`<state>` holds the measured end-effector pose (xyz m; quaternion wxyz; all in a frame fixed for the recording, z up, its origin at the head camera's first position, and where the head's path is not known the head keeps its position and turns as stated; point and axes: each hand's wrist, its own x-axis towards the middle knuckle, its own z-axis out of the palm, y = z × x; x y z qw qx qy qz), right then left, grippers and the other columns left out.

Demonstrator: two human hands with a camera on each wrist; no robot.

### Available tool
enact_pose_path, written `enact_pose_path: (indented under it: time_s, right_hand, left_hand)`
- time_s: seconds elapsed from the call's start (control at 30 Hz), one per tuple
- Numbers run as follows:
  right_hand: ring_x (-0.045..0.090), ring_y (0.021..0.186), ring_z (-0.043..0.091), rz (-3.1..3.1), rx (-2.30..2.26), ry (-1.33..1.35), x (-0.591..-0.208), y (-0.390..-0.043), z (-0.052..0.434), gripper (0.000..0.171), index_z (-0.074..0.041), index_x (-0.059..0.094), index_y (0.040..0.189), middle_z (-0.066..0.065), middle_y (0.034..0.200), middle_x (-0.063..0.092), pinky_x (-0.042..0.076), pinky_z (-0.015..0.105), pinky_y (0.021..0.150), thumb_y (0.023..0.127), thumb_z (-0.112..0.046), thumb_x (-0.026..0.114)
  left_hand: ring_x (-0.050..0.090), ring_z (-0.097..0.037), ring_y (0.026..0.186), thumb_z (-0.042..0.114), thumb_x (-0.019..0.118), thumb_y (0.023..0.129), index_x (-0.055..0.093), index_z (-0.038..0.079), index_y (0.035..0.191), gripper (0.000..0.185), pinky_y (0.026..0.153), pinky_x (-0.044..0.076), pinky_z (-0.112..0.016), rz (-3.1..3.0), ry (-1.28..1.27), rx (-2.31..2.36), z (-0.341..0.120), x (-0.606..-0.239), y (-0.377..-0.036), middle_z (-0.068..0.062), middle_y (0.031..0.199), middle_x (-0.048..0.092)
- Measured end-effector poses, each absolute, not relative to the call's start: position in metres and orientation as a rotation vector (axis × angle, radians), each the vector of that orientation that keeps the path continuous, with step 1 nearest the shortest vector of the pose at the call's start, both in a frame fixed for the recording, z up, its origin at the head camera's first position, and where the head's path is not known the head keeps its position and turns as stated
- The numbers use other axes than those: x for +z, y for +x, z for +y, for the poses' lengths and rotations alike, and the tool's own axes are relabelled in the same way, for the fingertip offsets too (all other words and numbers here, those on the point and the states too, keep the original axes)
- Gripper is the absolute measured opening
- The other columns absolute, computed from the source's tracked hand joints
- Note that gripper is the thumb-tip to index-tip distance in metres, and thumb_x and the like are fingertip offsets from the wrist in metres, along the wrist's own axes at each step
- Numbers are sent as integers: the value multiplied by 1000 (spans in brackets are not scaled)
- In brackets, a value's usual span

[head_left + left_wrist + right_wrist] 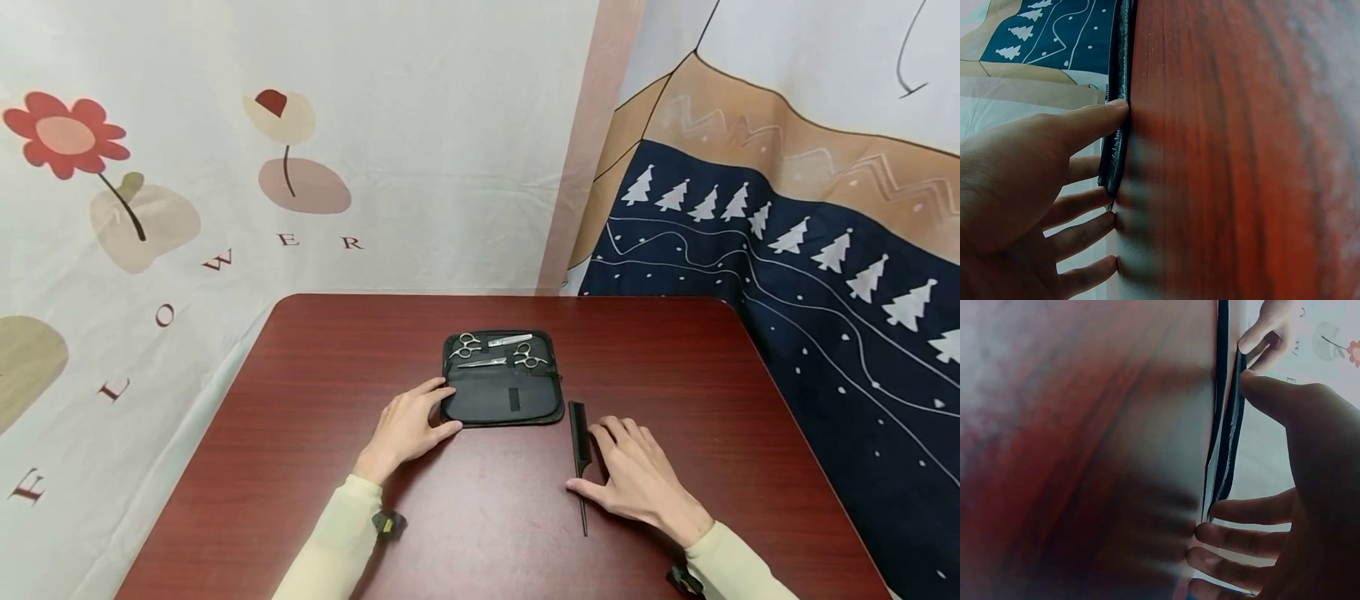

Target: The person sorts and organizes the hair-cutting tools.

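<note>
A black zip case (480,404) lies opened flat on the table, with two pairs of silver scissors held in its upper half: one (512,340) above, the other (483,363) below. My left hand (405,425) is at the case's left front corner; in the left wrist view its thumb (1094,119) touches the case edge, fingers extended. A black tail comb (579,433) lies right of the case, its thin tail toward me. Beside the comb rests my right hand (637,475), fingers spread, the thumb reaching across the tail. Whether that thumb presses the comb I cannot tell.
The dark red wooden table (337,350) has rounded far corners. Behind it hangs a pale cloth (450,167) with flower prints; a navy cloth (825,333) with white trees hangs at the right. Each wrist wears a small dark device (388,524).
</note>
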<state>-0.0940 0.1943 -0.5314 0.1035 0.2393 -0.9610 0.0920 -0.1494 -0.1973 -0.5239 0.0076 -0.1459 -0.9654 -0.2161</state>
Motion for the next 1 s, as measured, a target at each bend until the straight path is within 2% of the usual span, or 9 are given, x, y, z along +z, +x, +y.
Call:
enact_pose_path:
  time_s: [0.3,0.57,0.8,1.0]
  right_hand:
    - [65,106,34,-2840,204,716,-532,-94,192,83,-2,76,126,13,117,67,59,53,91,79,-68,92]
    - [63,94,34,-2814,242,692,-529,-97,195,59,3,76,118,14,105,66,59,49,84,85,-42,95]
    - [68,94,36,-2850,312,619,-526,-99,199,43,7,76,112,17,103,70,65,50,85,90,-27,92]
    - [67,81,33,-2844,350,576,-524,-101,202,30,2,71,95,12,89,65,63,50,67,88,-18,92]
  left_hand:
    - [73,-44,138,39,89,96,75,14,148,60,104,64,-64,-3012,-462,-680,-197,-523,-148,-14,162,67]
    - [72,-44,139,41,88,97,74,15,150,61,105,63,-64,-3018,-457,-675,-197,-523,-149,-13,164,65]
    - [72,-43,140,41,88,97,74,15,150,61,106,63,-65,-3018,-458,-672,-197,-524,-149,-12,164,65]
    - [72,-42,140,42,88,97,74,16,150,61,106,63,-64,-3016,-464,-662,-198,-524,-149,-12,164,65]
